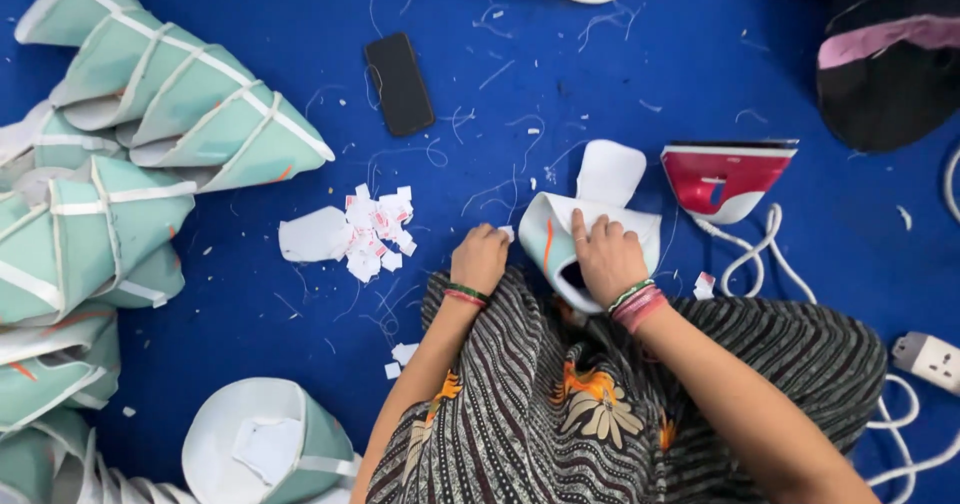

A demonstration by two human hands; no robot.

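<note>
Right hand pressed flat, fingers spread, on white-green cap piece. Left hand curled beside it, possibly pinching a paper scrap (unclear). Red iron just beyond piece.

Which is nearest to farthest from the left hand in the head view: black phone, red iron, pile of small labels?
From the left hand:
1. Pile of small labels, just to its left on the blue floor.
2. Black phone, up and left, beyond the labels.
3. Red iron, far right, past the right hand.
</note>
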